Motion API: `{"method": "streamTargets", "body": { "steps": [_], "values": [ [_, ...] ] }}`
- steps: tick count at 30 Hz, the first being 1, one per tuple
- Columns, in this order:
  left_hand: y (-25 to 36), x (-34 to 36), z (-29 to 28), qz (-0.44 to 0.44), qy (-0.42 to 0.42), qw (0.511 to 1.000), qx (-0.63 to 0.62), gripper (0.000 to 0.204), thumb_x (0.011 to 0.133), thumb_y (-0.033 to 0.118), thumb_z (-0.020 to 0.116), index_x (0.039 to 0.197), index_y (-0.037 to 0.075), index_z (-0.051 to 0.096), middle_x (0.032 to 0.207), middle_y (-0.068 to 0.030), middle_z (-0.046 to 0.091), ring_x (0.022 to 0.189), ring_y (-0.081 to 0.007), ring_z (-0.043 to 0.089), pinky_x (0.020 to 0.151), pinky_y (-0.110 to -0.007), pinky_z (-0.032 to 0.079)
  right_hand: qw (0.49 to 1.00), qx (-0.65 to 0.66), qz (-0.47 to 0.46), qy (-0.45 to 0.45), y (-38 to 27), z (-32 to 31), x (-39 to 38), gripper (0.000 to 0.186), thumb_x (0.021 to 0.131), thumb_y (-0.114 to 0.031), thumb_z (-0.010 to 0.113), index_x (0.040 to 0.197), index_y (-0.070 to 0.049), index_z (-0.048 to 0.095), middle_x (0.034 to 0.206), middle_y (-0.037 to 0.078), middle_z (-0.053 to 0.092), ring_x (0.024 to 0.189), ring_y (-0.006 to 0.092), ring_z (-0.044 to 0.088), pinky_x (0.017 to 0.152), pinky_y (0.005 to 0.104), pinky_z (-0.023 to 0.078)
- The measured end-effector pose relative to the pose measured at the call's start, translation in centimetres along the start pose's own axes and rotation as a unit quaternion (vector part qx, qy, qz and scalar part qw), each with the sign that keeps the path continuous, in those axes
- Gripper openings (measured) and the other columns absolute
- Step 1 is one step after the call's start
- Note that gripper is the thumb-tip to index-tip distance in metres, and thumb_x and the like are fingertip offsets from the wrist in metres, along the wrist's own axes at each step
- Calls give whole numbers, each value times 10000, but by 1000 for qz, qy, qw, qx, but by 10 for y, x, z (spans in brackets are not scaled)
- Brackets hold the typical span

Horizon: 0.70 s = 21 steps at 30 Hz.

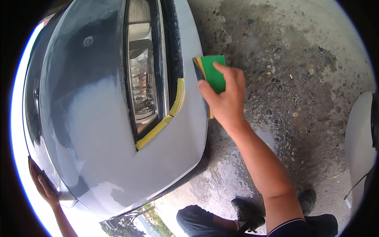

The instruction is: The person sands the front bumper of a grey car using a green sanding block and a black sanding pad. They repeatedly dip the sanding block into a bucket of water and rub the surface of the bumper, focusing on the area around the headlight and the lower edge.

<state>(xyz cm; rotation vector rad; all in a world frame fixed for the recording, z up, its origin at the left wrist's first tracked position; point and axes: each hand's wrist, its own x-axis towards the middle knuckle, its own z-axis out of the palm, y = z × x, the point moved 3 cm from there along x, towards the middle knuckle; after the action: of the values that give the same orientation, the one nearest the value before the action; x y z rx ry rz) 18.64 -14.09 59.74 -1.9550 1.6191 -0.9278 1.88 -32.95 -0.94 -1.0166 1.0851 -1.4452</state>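
Car front corner [102, 146]: fills the left half of the frame; its right edge bows down from the top of the frame, then sweeps back toward lower centre.
Open room: ground lies bare to the right of that edge, from the top of the frame down to the person's legs.
Ground [288, 87]: rough, pebbly concrete, dark in patches, paler at upper right.
Body surface: matte, mottled light grey with darker blue-grey areas at upper left.
Surroundings: a pale curved panel [358, 146] at the right rim; green foliage [126, 227] at the bottom, left of centre.
Headlight [141, 75]: clear, long and narrow, running upright through upper centre-left.
Right hand [227, 96]: upper centre, thumb and fingers closed partway around a sanding block.
Left hand [46, 190]: lower left, fingers stretched out along the car's edge; whether the palm covers anything cannot be told.
Yellow masking tape [154, 132]: strips around the headlight's lower right border.
Sanding block [213, 81]: upper centre, at the car's right edge; green back facing right, dark sheet facing left toward the bodywork, long axis near upright, top leaning left; contact cannot be told.
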Motion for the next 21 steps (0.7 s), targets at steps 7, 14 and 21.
{"method": "streamTargets", "body": {
  "steps": [7,14,21],
  "values": [
    [6,1,-1,-10,-5,1000,-22,666,1068,536,299,1550,97,432,1599,-144,424,1501,-368,360,1226,-573,267,987,92,43,-125,-69,-10,-105,617,772,-191,865,1312,-70,593,1192,178,507,1109,325,514,947,436,434],
    [15,2,1,5,-6,1000,-23,654,1079,517,282,1544,83,435,1596,-152,423,1497,-368,364,1219,-568,279,976,121,-39,-178,-83,-12,-106,650,740,-282,884,1314,-160,604,1206,221,542,1047,386,560,851,473,498],
    [9,2,1,8,-2,1000,-30,659,1077,532,285,1552,98,428,1605,-125,420,1506,-342,360,1230,-562,269,980,51,-6,-191,-86,-32,-81,554,741,-237,860,1247,-121,666,1149,191,552,1021,356,563,831,463,495]
  ]
}}
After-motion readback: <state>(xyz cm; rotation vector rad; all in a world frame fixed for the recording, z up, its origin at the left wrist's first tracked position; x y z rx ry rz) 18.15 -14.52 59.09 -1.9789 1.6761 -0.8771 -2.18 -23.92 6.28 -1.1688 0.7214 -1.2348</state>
